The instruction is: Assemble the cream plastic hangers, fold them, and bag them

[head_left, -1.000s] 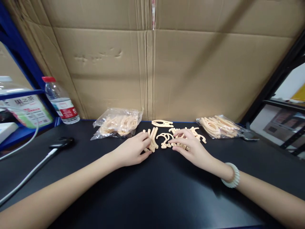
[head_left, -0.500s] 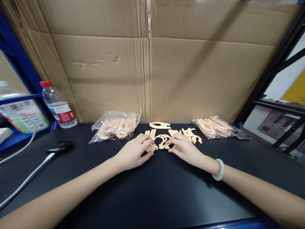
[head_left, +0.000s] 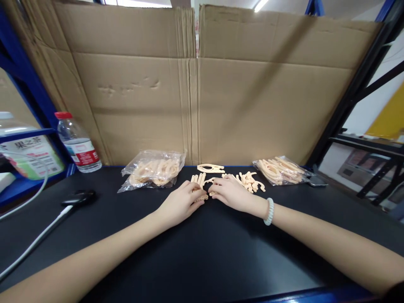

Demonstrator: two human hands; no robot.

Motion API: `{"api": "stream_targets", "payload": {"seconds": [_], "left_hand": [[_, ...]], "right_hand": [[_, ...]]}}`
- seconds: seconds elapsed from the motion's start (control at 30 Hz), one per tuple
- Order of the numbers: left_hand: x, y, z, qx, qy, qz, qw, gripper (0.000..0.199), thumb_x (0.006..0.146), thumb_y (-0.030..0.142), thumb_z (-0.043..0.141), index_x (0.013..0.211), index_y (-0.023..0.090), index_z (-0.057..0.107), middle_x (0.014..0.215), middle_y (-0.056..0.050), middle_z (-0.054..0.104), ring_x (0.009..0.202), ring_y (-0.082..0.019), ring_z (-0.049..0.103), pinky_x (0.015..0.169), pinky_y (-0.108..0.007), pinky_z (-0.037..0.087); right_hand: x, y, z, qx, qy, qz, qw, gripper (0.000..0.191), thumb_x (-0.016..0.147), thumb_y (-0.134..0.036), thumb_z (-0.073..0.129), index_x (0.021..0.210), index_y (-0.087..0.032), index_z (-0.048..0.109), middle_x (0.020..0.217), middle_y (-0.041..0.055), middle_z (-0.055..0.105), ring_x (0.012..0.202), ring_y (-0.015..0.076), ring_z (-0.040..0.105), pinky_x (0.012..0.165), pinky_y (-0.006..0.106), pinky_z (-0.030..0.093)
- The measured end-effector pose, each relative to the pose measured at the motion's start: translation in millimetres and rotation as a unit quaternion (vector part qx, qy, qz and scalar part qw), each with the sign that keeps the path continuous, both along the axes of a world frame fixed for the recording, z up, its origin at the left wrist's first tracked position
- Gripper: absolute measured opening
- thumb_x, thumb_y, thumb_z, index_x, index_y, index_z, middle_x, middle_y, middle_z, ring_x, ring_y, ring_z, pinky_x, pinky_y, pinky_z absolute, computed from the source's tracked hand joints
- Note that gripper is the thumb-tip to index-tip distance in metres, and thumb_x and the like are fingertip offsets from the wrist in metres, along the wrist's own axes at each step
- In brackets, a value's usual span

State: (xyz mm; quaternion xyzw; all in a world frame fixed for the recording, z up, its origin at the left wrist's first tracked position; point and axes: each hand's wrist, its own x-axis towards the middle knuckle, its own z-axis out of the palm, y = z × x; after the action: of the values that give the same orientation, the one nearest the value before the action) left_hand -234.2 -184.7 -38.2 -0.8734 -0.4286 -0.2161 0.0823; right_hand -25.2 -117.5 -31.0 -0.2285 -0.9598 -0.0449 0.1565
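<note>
My left hand lies with bent fingers over a row of beige plastic bars, its thumb at their near ends. Beside it, my right hand curls its fingers over curved beige plastic hooks, which it mostly hides. Just right of that hand is a loose pile of short curved beige pieces. Behind both hands a folded beige plastic hanger lies flat by the table's back edge. The fingertips' exact contact with the pieces is partly hidden.
Clear bags of beige pieces stand at the back left and back right, with a phone near the right one. A water bottle and a black device with a white cable are on the left. Cardboard walls the back.
My right hand has shifted left, over the curved hooks and closer to my left hand, which stays on the bars. The head view has tilted up slightly.
</note>
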Motion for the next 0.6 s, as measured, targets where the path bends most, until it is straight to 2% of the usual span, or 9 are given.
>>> {"api": "stream_targets", "payload": {"seconds": [0.17, 0.3, 0.4, 0.5, 0.6], "left_hand": [[-5, 6, -2.8, 0.021, 0.001, 0.008, 1.000, 0.021, 0.093, 0.022, 0.053, 0.110, 0.019, 0.065, 0.104, -0.009, 0.064, 0.098, -0.023, 0.059, 0.085, -0.039, 0.053], [4, -5, 0.0, 0.037, 0.015, 0.012, 0.999, 0.024, 0.092, 0.021, 0.055, 0.114, 0.018, 0.062, 0.109, -0.011, 0.064, 0.103, -0.026, 0.058, 0.086, -0.042, 0.052], [15, -18, 1.2, 0.049, 0.052, -0.040, 0.997, 0.023, 0.093, 0.023, 0.053, 0.114, 0.018, 0.061, 0.111, -0.010, 0.065, 0.107, -0.026, 0.058, 0.087, -0.041, 0.051], [21, -23, -0.5, 0.043, 0.052, -0.100, 0.993, 0.022, 0.095, 0.019, 0.047, 0.112, 0.019, 0.062, 0.110, -0.008, 0.066, 0.105, -0.023, 0.059, 0.091, -0.039, 0.050], [20, -22, -2.6, 0.019, 0.014, -0.102, 0.994, 0.022, 0.095, 0.017, 0.045, 0.107, 0.018, 0.063, 0.108, -0.008, 0.066, 0.102, -0.021, 0.060, 0.090, -0.036, 0.051]], "right_hand": [[-1, 15, 4.3, -0.017, 0.037, -0.010, 0.999, 0.011, 0.093, -0.025, 0.059, 0.097, -0.018, 0.066, 0.098, 0.0058, 0.066, 0.095, 0.0196, 0.060, 0.084, 0.035, 0.040], [6, 45, 12.5, -0.029, 0.089, -0.064, 0.994, 0.016, 0.095, -0.024, 0.052, 0.100, -0.016, 0.065, 0.098, 0.0074, 0.066, 0.091, 0.0183, 0.061, 0.081, 0.032, 0.043], [11, 77, 14.8, -0.048, 0.096, -0.107, 0.989, 0.016, 0.093, -0.021, 0.054, 0.101, -0.012, 0.065, 0.097, 0.0108, 0.067, 0.091, 0.0202, 0.061, 0.084, 0.034, 0.046], [10, 104, 13.8, -0.081, 0.074, -0.126, 0.986, 0.019, 0.090, -0.022, 0.060, 0.104, -0.010, 0.064, 0.100, 0.0125, 0.068, 0.092, 0.0208, 0.063, 0.086, 0.036, 0.048], [3, 118, 11.4, -0.116, 0.044, -0.127, 0.984, 0.023, 0.091, -0.029, 0.062, 0.108, -0.013, 0.063, 0.109, 0.0091, 0.066, 0.096, 0.0202, 0.063, 0.087, 0.040, 0.051]]}}
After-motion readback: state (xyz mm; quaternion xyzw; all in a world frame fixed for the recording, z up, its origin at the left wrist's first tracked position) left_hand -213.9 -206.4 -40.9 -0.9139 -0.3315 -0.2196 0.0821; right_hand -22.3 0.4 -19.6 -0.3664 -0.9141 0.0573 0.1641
